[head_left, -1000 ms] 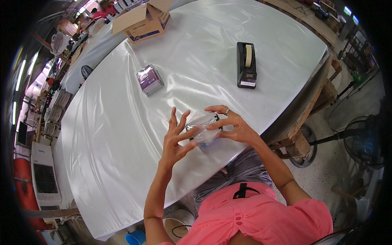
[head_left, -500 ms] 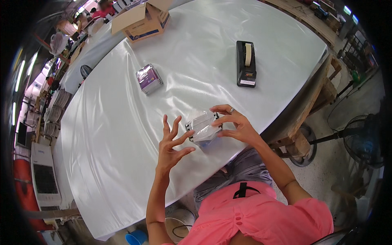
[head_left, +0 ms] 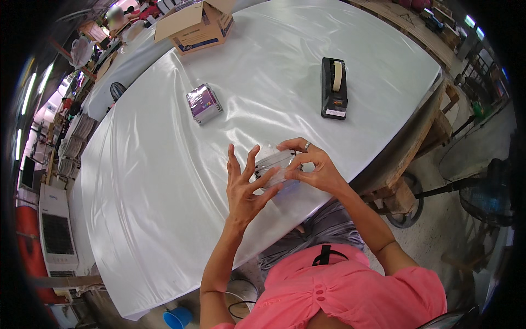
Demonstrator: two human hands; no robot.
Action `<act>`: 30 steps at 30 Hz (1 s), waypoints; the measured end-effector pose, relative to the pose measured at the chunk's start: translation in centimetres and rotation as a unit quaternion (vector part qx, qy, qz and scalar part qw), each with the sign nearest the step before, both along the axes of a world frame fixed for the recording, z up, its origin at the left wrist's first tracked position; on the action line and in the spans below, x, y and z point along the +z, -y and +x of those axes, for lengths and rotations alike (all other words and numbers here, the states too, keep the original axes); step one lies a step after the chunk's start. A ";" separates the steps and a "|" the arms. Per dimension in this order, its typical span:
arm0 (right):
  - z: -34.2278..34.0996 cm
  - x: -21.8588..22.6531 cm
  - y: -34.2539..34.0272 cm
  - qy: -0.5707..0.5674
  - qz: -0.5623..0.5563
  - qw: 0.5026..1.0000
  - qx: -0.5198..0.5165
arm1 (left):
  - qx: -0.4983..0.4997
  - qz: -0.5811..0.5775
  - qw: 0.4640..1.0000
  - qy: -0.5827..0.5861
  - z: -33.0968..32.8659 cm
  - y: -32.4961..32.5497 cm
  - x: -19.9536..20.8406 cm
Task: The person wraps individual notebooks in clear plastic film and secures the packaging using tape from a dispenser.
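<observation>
A small block-shaped pack in loose clear plastic wrap (head_left: 269, 163) lies near the front edge of the table, with dark bits along its sides. Over its right side, my right hand (head_left: 318, 169) pinches the clear wrap between thumb and forefinger. My left hand (head_left: 244, 189) comes in from the other side with its fingers spread. Its forefinger and thumb tips rest at the pack's near left part, which they partly hide. Farther back is a similar purple-topped wrapped pack (head_left: 204, 103), untouched.
A black tape dispenser (head_left: 333, 90) with a pale roll stands at the right. An open cardboard box (head_left: 200, 35) is at the far left of the white-covered table (head_left: 148, 203). A blue bucket (head_left: 177, 318) sits on the floor below; a black fan (head_left: 485, 197) stands at the right.
My left hand has moved right and onto the pack, its forefinger and thumb now across the wrap. My right thumb and forefinger have closed together on the wrap.
</observation>
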State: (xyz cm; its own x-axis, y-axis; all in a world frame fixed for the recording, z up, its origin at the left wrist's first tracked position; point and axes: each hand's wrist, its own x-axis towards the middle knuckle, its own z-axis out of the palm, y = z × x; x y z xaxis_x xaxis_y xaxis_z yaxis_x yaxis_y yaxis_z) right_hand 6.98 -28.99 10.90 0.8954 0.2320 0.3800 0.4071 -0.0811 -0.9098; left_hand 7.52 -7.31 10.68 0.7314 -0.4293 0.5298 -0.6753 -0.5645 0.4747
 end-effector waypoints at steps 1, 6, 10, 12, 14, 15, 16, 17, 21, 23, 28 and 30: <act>0.0 0.1 -0.1 0.006 -0.005 1.000 -0.011 | 0.017 -0.013 1.000 -0.012 -0.1 0.2 -0.2; 0.1 0.8 -0.7 -0.002 -0.023 0.999 -0.033 | 0.028 -0.069 0.995 -0.059 0.1 0.3 0.0; 0.6 0.6 -0.5 0.006 -0.050 0.997 -0.059 | 0.032 -0.099 0.987 -0.124 0.4 0.9 0.9; 0.8 0.3 -0.6 0.024 -0.075 0.994 -0.075 | 0.031 -0.108 0.984 -0.139 0.8 0.9 0.9; 0.9 0.2 -0.8 0.042 -0.100 0.990 -0.090 | 0.000 -0.104 0.986 -0.128 1.5 0.5 0.5; 1.0 0.2 -0.9 0.028 -0.093 0.992 -0.086 | 0.002 -0.105 0.986 -0.128 2.0 0.3 0.5; 1.1 0.2 -1.0 0.014 -0.085 0.993 -0.081 | -0.038 -0.121 0.979 -0.157 2.8 0.0 0.4; 1.2 0.1 -0.9 0.014 -0.086 0.993 -0.081 | -0.079 -0.137 0.970 -0.186 3.2 0.0 0.7; 1.3 -0.1 -0.7 0.007 -0.078 0.994 -0.077 | -0.094 -0.154 0.958 -0.222 3.6 0.3 1.4; 1.2 0.1 -0.8 0.005 -0.089 0.993 -0.084 | -0.066 -0.149 0.967 -0.197 3.4 0.3 1.3; 1.6 -0.1 -0.8 0.057 -0.102 0.988 -0.100 | -0.068 -0.199 0.962 -0.176 3.4 0.7 0.6; 1.5 0.0 -0.9 0.052 -0.106 0.988 -0.102 | -0.058 -0.226 0.954 -0.191 3.6 0.8 1.0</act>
State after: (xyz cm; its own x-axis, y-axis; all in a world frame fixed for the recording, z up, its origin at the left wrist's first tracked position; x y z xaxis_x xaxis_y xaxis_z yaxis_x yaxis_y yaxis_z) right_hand 8.53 -28.14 10.91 0.8900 0.1355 0.4353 0.4538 -0.3547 -0.8174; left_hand 11.10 -8.16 11.69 0.8695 -0.3105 0.3841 -0.4498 -0.1766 0.8755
